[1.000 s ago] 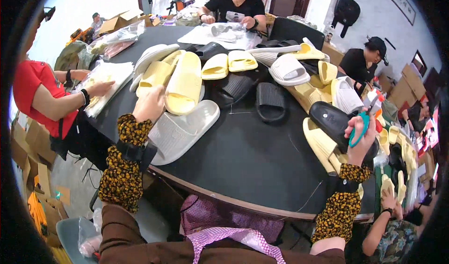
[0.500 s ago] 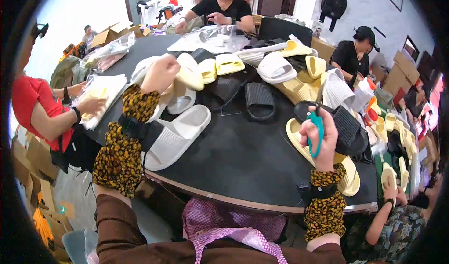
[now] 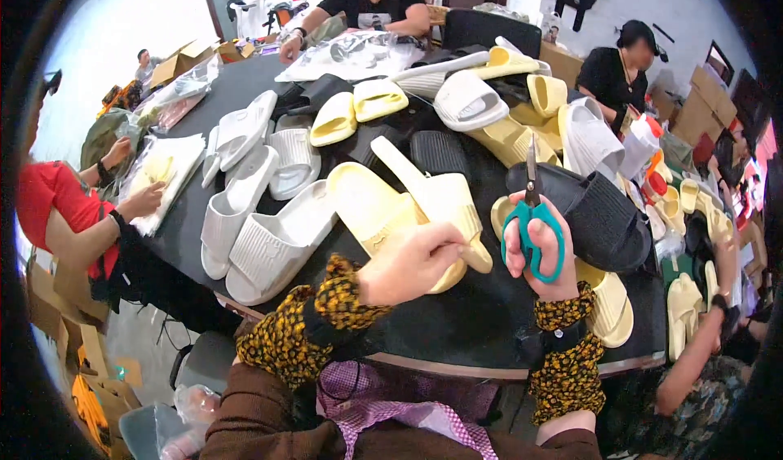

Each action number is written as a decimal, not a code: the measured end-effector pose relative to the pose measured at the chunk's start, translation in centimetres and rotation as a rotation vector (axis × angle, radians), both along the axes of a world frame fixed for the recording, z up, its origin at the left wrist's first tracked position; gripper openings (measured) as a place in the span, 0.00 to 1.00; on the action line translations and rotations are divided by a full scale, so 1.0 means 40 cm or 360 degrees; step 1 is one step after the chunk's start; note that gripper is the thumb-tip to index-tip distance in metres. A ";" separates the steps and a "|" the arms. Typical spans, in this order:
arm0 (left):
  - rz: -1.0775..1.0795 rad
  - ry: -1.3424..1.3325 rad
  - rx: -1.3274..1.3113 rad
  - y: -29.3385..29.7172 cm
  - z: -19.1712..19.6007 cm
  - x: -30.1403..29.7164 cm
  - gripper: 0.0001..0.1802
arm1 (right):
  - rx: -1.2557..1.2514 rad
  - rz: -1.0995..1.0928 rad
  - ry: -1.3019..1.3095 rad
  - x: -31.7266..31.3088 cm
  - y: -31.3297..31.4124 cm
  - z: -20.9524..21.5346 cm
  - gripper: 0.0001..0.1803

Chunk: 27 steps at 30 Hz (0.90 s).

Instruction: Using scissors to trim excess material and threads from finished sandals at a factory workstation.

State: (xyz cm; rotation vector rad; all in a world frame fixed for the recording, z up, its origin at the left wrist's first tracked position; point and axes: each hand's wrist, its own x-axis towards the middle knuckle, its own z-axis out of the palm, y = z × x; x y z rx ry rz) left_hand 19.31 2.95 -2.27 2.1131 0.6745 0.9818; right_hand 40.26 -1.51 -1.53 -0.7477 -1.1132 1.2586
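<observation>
My left hand [image 3: 418,263] is closed on the near end of a pale yellow slide slipper [image 3: 447,203], over the black table [image 3: 424,325]. A second yellow slipper [image 3: 363,203] lies against it on the left, partly behind my hand. My right hand [image 3: 542,252] is closed round the teal handles of a pair of scissors [image 3: 532,174], blades pointing up and away from me. Left of the yellow pair are several light grey slippers [image 3: 281,240]. A black slipper [image 3: 599,215] lies just right of the scissors, with another yellow slipper [image 3: 610,309] nearer me.
More slippers in yellow, grey and black are heaped at the far side, with clear plastic bags [image 3: 351,56] beyond. A person in red handles white sheets [image 3: 167,170] at the left edge. Others sit across and at right. A white bottle [image 3: 640,146] stands at right.
My left hand has come from the far-left slippers toward the near middle, bringing the yellow slippers with it. The scissors have turned to show both handle loops and the blades more plainly.
</observation>
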 end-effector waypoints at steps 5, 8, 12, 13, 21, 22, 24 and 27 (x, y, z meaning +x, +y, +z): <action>0.0139 0.0007 -0.0401 0.020 -0.043 -0.057 0.06 | -0.0091 0.0239 0.0107 -0.010 -0.006 0.007 0.36; 0.0137 -0.0004 -0.0281 0.040 -0.039 -0.053 0.06 | -0.0034 0.0455 0.0155 -0.014 -0.023 -0.001 0.39; 0.0197 -0.0165 -0.0502 0.099 -0.043 -0.048 0.05 | -0.0139 0.0693 0.0211 -0.036 -0.034 -0.023 0.37; 0.0217 -0.0160 -0.0550 0.107 -0.034 -0.044 0.05 | -0.0155 0.0672 0.0210 -0.035 -0.036 -0.023 0.37; 0.0196 -0.0267 -0.0600 0.096 -0.026 -0.048 0.04 | -0.0574 0.0948 0.0079 -0.047 -0.036 -0.008 0.30; 0.0202 -0.0302 -0.0663 0.095 -0.026 -0.051 0.04 | -0.0603 0.0971 0.0038 -0.049 -0.036 -0.007 0.25; 0.0181 -0.0271 -0.0661 0.096 -0.026 -0.059 0.04 | -0.0682 0.1000 0.0001 -0.056 -0.039 -0.012 0.27; 0.0181 -0.0226 -0.0679 0.093 -0.029 -0.069 0.04 | -0.0797 0.1076 -0.0022 -0.069 -0.036 -0.017 0.28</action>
